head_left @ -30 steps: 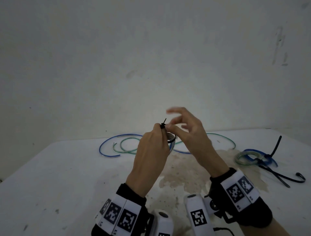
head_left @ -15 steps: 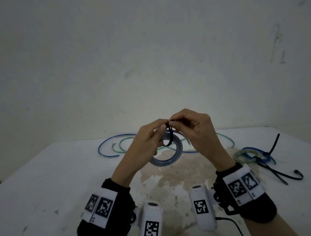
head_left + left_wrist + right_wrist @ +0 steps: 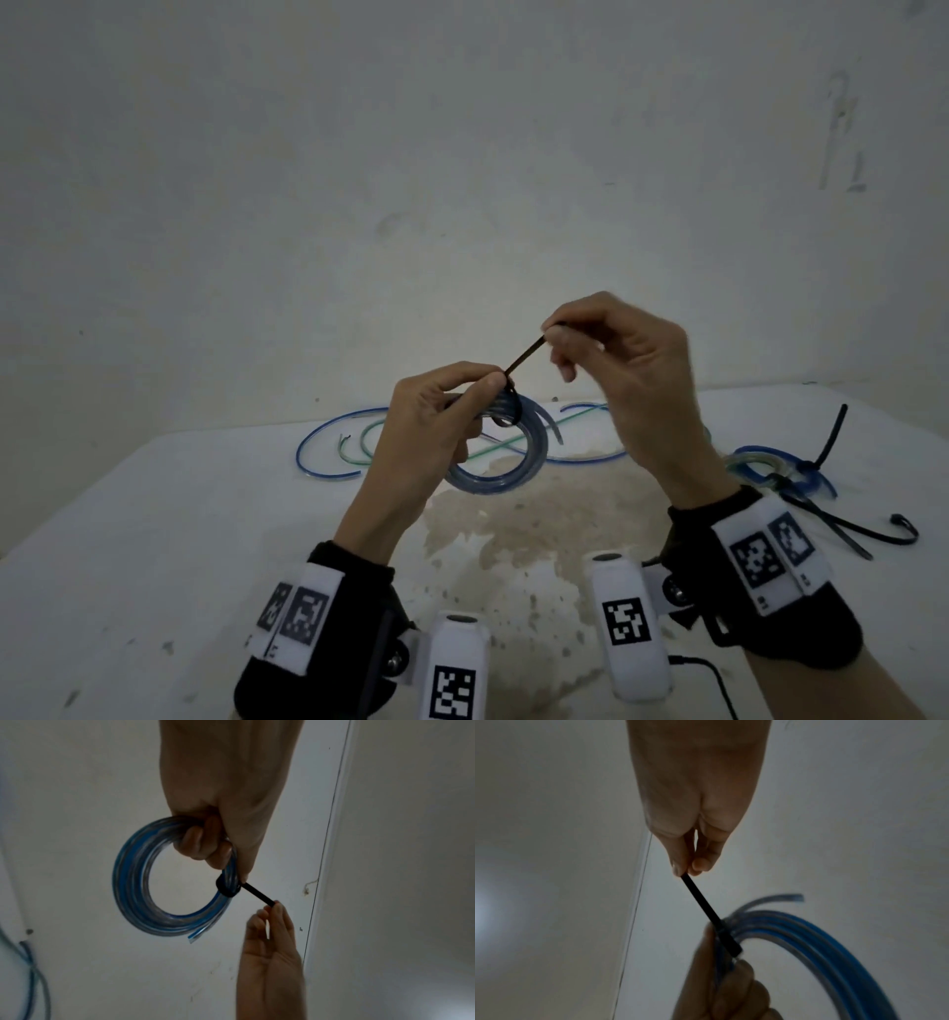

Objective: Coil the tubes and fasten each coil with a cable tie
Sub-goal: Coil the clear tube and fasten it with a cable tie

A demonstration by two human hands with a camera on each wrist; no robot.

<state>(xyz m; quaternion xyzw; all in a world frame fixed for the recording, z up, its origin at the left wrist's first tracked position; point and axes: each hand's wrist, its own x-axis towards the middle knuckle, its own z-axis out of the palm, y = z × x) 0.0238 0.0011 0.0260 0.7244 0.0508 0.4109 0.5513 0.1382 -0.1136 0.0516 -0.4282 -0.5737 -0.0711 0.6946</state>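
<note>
- Two hands up over the white table (image 3: 154, 539), which carries a big brownish stain in the middle, right under my wrists.
- Loose on the far side of that table lie long blue and green tubes (image 3: 328, 452), uncoiled and curving across each other.
- Off to my right on the table sits a finished bundle of blue and pale tube (image 3: 760, 465), cinched with a black tie whose tail sticks up; more spare black cable ties (image 3: 847, 529) lie just beside it.
- My left hand (image 3: 431, 437) is curled round the coil of blue-and-clear plastic tube (image 3: 144, 882), fingers hooked through the ring and thumb pressed against the outside, holding it in the air above the table.
- My right hand (image 3: 631, 375) is raised higher and to the right, thumb and forefinger pinched tight on the free end of the tie, remaining fingers loosely curled.
- The black plastic cable tie (image 3: 253, 893) is looped round the coil's strands just beyond my left thumb, its tail running straight and taut up to my right fingertips (image 3: 698, 865).
- One cut end of the tube (image 3: 195, 937) pokes out from the bottom of the coil.
</note>
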